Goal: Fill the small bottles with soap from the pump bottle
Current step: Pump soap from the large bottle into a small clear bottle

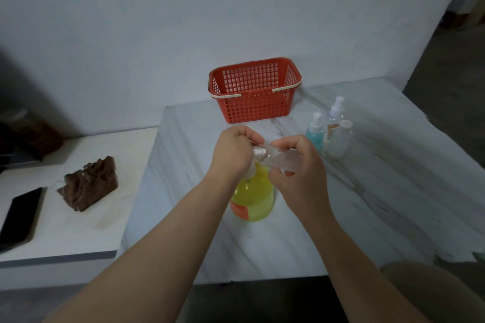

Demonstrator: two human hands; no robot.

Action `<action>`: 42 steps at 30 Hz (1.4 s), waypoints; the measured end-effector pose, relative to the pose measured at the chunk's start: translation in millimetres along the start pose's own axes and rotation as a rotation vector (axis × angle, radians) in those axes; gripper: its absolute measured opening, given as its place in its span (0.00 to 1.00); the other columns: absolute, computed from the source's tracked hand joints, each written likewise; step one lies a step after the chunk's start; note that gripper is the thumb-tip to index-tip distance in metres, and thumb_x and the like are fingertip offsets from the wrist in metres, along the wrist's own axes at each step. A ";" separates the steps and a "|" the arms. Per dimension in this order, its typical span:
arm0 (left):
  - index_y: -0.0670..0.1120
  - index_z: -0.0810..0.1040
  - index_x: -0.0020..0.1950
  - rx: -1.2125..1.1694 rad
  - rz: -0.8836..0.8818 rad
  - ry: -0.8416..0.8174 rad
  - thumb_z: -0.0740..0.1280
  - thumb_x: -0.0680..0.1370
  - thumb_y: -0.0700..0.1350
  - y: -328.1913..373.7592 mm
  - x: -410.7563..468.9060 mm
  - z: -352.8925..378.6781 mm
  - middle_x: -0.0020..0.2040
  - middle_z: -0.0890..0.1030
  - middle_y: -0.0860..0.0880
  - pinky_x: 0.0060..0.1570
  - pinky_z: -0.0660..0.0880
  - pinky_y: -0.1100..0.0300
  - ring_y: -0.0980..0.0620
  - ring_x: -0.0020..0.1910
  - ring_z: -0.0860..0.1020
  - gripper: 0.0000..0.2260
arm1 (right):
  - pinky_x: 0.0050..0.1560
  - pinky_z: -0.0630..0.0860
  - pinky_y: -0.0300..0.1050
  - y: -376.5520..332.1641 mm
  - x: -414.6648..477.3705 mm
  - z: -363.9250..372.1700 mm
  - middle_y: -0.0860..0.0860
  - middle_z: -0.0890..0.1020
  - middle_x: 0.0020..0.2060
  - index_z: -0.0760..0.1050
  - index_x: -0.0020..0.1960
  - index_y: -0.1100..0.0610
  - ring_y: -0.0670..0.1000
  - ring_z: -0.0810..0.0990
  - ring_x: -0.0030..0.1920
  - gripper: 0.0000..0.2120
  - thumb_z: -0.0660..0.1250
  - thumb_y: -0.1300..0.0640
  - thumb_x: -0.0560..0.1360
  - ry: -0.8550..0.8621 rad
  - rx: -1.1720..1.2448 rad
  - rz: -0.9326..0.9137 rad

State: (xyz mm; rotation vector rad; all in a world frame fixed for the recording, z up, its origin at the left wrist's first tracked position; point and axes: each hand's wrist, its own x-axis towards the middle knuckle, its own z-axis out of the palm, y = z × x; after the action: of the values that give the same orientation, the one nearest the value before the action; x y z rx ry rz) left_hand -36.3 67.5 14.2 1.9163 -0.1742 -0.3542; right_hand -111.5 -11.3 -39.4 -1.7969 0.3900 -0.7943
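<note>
A pump bottle of yellow soap [253,198] with an orange label stands on the marble table [367,191], partly hidden by my hands. My right hand [296,165] grips a small clear bottle [284,158], held on its side above the pump bottle, neck pointing left. My left hand [232,151] is curled round that bottle's threaded neck or cap [258,152]; which one I cannot tell. The pump head is hidden under my left hand. To the right stand a small blue spray bottle [315,134], a clear spray bottle [333,120] and a clear capped bottle [341,139].
A red plastic basket [256,89] stands at the back of the table by the wall. On a lower white surface to the left lie a brown carved block [89,187] and a black phone [19,215]. The table's front edge is near my forearms.
</note>
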 end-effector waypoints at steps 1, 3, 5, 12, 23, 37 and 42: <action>0.44 0.77 0.36 0.006 0.001 -0.002 0.52 0.70 0.30 1.5 -0.5 -0.5 0.42 0.81 0.41 0.35 0.71 0.60 0.48 0.39 0.76 0.17 | 0.39 0.70 0.35 -0.4 -0.2 0.1 0.46 0.78 0.43 0.74 0.46 0.51 0.43 0.75 0.39 0.14 0.66 0.56 0.59 0.005 -0.001 -0.006; 0.45 0.77 0.35 0.015 -0.009 -0.030 0.53 0.70 0.30 5.8 -0.7 -2.1 0.38 0.79 0.45 0.34 0.71 0.61 0.49 0.37 0.75 0.16 | 0.41 0.72 0.38 -0.3 0.6 0.6 0.46 0.78 0.44 0.75 0.47 0.52 0.43 0.76 0.43 0.15 0.66 0.59 0.60 0.015 -0.007 -0.023; 0.45 0.76 0.35 0.012 -0.024 -0.064 0.54 0.71 0.29 9.8 -2.4 -5.2 0.36 0.78 0.46 0.33 0.70 0.62 0.51 0.36 0.74 0.15 | 0.42 0.74 0.41 -0.8 0.6 0.1 0.48 0.79 0.44 0.75 0.47 0.52 0.46 0.77 0.45 0.15 0.66 0.60 0.60 0.022 -0.011 -0.042; 0.43 0.76 0.38 -0.046 -0.045 -0.083 0.54 0.75 0.31 16.7 -2.8 -10.2 0.40 0.79 0.42 0.25 0.69 0.67 0.51 0.35 0.75 0.14 | 0.39 0.70 0.34 -2.1 0.9 -0.3 0.49 0.79 0.44 0.74 0.46 0.51 0.47 0.77 0.41 0.15 0.66 0.63 0.61 0.028 -0.007 -0.069; 0.45 0.76 0.36 0.084 -0.012 -0.082 0.56 0.70 0.28 8.9 1.7 -4.2 0.37 0.78 0.47 0.32 0.69 0.63 0.51 0.37 0.75 0.15 | 0.39 0.70 0.30 1.0 0.5 -2.0 0.46 0.78 0.44 0.74 0.46 0.50 0.45 0.77 0.44 0.19 0.69 0.70 0.62 0.019 -0.011 -0.049; 0.43 0.77 0.37 0.053 -0.010 -0.033 0.52 0.70 0.30 -0.2 0.8 -1.9 0.41 0.80 0.42 0.34 0.71 0.60 0.47 0.37 0.75 0.16 | 0.40 0.73 0.32 1.0 -2.8 -1.0 0.48 0.77 0.46 0.73 0.45 0.48 0.44 0.76 0.47 0.18 0.70 0.68 0.64 -0.008 0.006 0.011; 0.45 0.76 0.34 0.070 -0.010 -0.029 0.53 0.71 0.30 6.7 0.5 -1.9 0.36 0.78 0.47 0.35 0.71 0.60 0.51 0.35 0.74 0.16 | 0.42 0.75 0.38 0.4 -0.8 -1.1 0.49 0.78 0.46 0.74 0.46 0.48 0.47 0.78 0.47 0.19 0.71 0.68 0.62 0.016 0.013 -0.019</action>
State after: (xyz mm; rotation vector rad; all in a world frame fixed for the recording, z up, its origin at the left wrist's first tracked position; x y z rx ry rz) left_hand -34.9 66.6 21.0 1.9820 -0.1983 -0.3879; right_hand -112.8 -11.7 -39.8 -1.7860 0.3779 -0.8232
